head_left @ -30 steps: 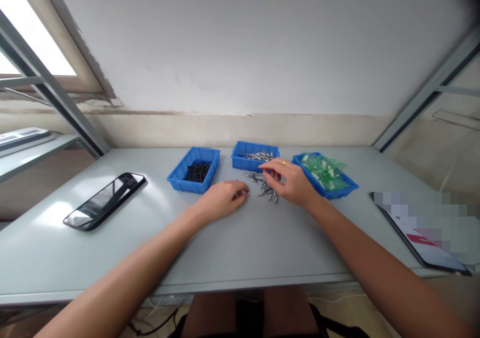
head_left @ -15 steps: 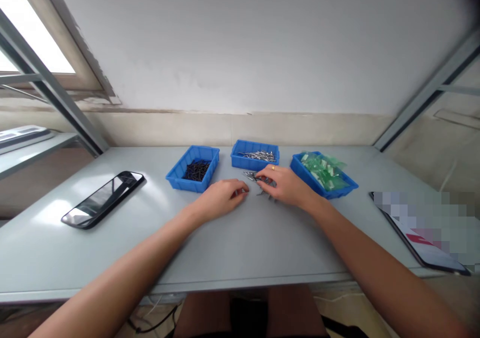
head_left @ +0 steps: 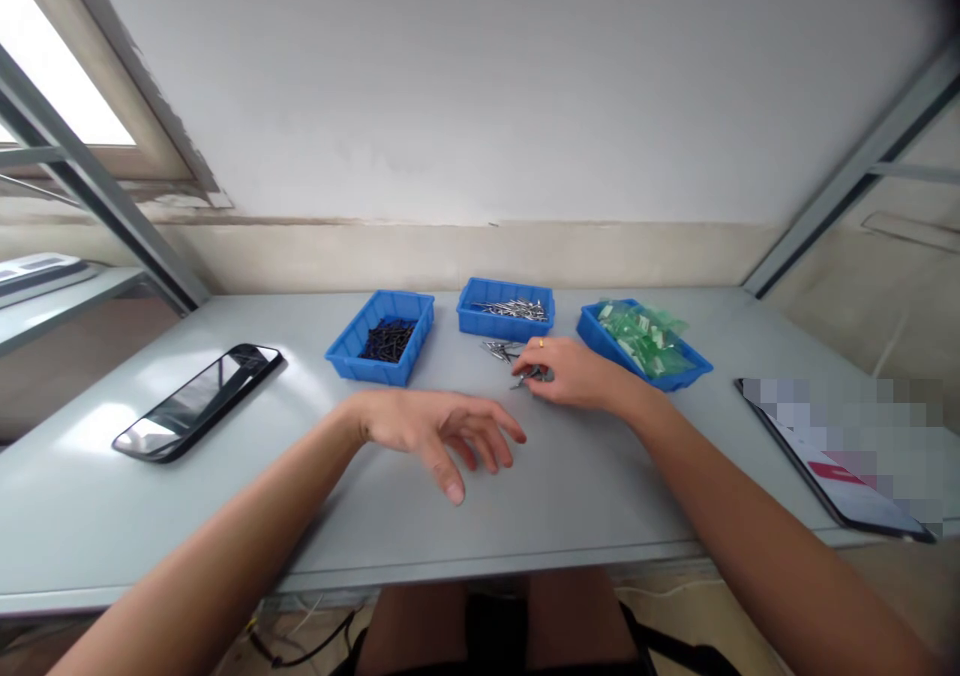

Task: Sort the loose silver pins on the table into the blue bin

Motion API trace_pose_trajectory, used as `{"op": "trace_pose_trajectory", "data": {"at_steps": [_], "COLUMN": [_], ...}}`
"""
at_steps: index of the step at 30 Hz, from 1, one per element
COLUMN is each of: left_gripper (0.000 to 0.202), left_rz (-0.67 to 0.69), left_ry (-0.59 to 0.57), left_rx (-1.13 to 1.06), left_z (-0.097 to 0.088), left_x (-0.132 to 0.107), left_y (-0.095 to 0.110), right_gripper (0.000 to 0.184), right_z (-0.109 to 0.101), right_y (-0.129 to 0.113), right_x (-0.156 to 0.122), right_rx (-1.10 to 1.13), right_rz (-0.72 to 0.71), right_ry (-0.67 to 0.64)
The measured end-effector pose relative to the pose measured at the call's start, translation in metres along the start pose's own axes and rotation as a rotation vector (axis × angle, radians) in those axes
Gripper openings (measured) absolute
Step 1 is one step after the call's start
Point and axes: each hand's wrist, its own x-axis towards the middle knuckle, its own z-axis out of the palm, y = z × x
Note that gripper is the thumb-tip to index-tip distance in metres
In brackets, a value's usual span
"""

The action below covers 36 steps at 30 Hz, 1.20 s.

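Note:
My left hand (head_left: 450,436) is raised over the table in front of me, fingers spread and palm turned inward, holding nothing. Farther forward and to the right, my right hand (head_left: 562,371) curls its fingers round some silver screws (head_left: 529,380) on the tabletop. How many it grips is hidden. More loose silver screws (head_left: 498,350) lie just beyond its fingertips. Behind them stands a blue bin (head_left: 469,324) of similar screws. The blue bin at the left (head_left: 345,361) holds black screws (head_left: 388,339), and the one at the right (head_left: 684,381) holds green plastic bags (head_left: 645,336).
A phone (head_left: 199,401) lies on the grey table (head_left: 390,541) to the left. To the right is a tablet-like device (head_left: 840,476), partly blurred out. Metal frame posts (head_left: 112,191) rise at the sides, and a wall stands behind the bins.
My left hand has lifted off the table, moved nearer to me and spread its fingers. My right hand stays at the loose silver screws, having shifted only slightly.

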Motion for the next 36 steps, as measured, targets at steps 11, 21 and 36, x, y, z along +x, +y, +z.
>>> {"op": "trace_pose_trajectory", "data": {"at_steps": [11,21,36], "left_gripper": [0.063,0.026,0.025], "left_rz": [0.008,0.132,0.122], "left_ry": [0.013,0.619,0.94], "left_rx": [-0.027,0.261,0.743], "left_z": [0.003,-0.009,-0.008], "left_x": [0.001,0.01,0.02], "left_y": [0.004,-0.005,-0.012], "right_gripper": [0.017,0.021,0.017], "right_z": [0.009,0.007,-0.002], "right_y": [0.002,-0.003,-0.025], "right_x": [0.003,0.005,0.007], "right_rx": [-0.102,-0.142,0.362], "right_rz": [-0.052,-0.07,0.073], "right_ry": [-0.073,0.084,0.3]}}
